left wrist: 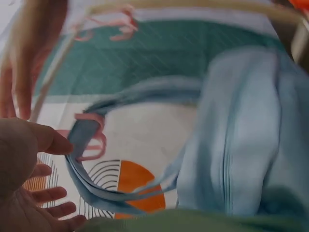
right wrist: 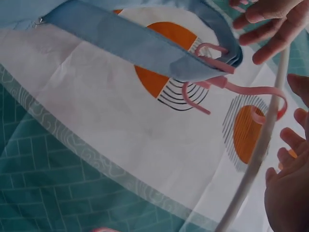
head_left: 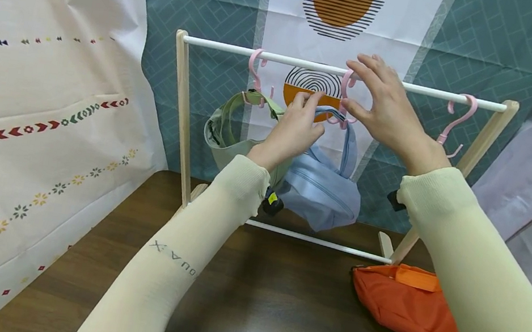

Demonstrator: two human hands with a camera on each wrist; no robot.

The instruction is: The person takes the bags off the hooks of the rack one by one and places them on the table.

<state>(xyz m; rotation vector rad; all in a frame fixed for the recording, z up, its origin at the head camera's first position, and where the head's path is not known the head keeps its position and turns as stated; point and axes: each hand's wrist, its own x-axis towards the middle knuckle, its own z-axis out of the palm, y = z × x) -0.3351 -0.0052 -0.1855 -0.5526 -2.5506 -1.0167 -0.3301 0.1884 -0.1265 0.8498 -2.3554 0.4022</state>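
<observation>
A light-blue bag (head_left: 321, 194) hangs by its strap (right wrist: 125, 46) from a pink hook hanger (right wrist: 251, 89) on the white rail of a rack. My left hand (head_left: 292, 130) is beside the top of that strap, its fingers loosely extended. In the left wrist view its index fingertip (left wrist: 63, 145) lies at the strap's edge; whether it touches, I cannot tell. My right hand (head_left: 388, 109) is spread beside the hanger's upper curve at the rail, thumb and fingers apart, holding nothing. A pale-green bag (head_left: 219, 150) hangs from another pink hanger (head_left: 255, 70) to the left, partly behind my left arm.
The wooden-legged rack's white top rail (head_left: 307, 65) spans the middle. At its right end hangs a pink hanger (head_left: 458, 123) with no bag. An orange-red bag (head_left: 410, 308) lies on the dark wooden table (head_left: 266, 304) at right. Patterned cloths (head_left: 208, 2) hang behind.
</observation>
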